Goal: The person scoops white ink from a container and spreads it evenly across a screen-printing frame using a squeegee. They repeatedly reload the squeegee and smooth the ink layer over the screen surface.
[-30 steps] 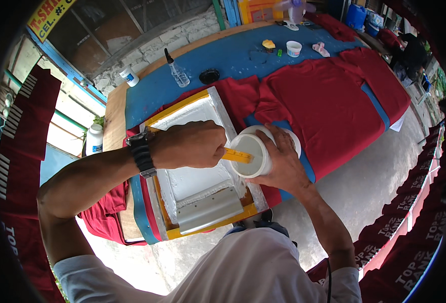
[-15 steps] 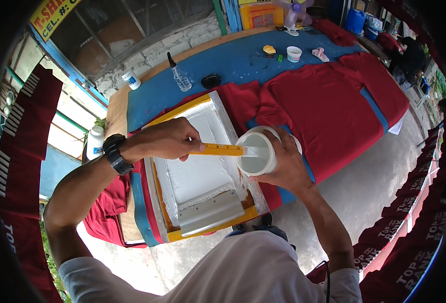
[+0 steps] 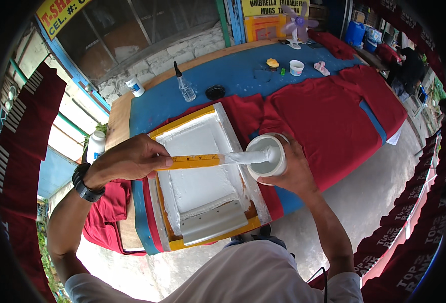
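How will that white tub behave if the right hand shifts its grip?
The white tub is tilted with its mouth sideways, so the paint may creep out. Its round wall would probably roll if laid down. The right hand grips from behind; smeared paint likely makes it slippery.

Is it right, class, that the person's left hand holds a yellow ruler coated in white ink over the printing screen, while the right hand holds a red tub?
Not quite. In the head view the tub in the right hand is white, not red. The rest stands: the left hand holds the yellow ruler, its far end coated in white ink, over the printing screen.
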Demonstrator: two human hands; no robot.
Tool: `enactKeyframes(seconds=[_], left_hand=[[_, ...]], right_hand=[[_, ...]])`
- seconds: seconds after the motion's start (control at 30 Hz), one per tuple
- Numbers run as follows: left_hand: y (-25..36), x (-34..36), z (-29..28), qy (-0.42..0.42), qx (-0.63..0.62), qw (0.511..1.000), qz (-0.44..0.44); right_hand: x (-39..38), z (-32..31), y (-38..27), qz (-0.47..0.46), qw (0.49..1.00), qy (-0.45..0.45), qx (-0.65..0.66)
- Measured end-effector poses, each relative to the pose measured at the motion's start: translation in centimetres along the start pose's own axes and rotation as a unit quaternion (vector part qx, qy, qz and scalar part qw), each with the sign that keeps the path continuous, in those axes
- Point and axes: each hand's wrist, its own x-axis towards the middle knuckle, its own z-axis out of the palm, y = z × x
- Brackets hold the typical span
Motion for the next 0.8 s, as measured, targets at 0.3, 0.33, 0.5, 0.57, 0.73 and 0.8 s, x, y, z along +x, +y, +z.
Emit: enactKeyframes(seconds=[0.3,0.33,0.5,0.57,0.73,0.8], left_hand=[[-7.1,-6.0,-1.6,0.035,-0.108,0.990,-0.081],[-8.4,-6.9,-1.5,0.047,-0.133,0.988,-0.061],[-16.4,-9.2,0.2,0.112,-0.228,0.965,-0.065],[-20.2,-8.5,1.7,0.140,-0.238,0.957,-0.085],[-29.0,-0.2,8.7,0.268,-0.075,0.961,-0.006],[-31.2,3.7,11.5,0.346,0.066,0.936,-0.002]], right_hand=[[0.9,-0.1,0.7,0.028,1.000,0.013,0.006],[1.1,0.0,0.8,0.033,0.999,0.012,0.005],[1.5,0.1,1.3,0.048,0.999,0.008,0.005],[1.7,0.1,1.4,0.034,0.999,0.008,0.040],[2.0,0.4,1.0,0.041,0.998,0.005,0.039],[2.2,0.5,0.8,0.030,0.999,0.003,0.024]])
